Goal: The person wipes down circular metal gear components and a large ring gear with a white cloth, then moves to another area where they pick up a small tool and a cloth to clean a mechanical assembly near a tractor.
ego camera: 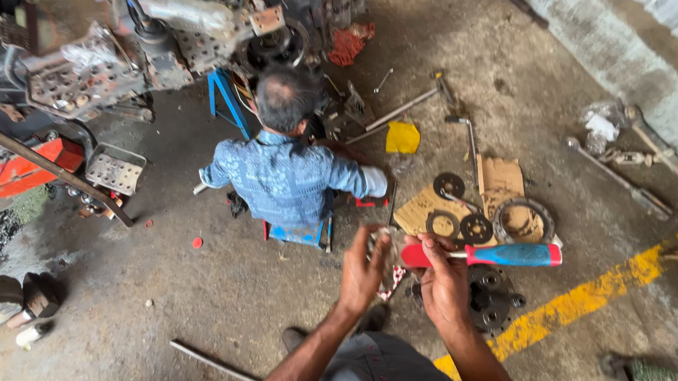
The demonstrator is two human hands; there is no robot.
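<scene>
Gripping a red-and-blue tool (482, 254), the right hand (443, 281) meets the left hand (363, 271), which clasps a blurred part.

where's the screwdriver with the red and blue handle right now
In the head view, lower right of centre: the screwdriver is in the right hand, over the round metal hub.

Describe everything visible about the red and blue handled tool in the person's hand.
The tool has a thick handle, red at the left end and blue along most of its length, with a short red cap at the right tip; it looks like plastic or rubber. It lies nearly level, held at the red end by the right hand. Its working end is hidden behind the hands. The left hand is close beside it.
</scene>
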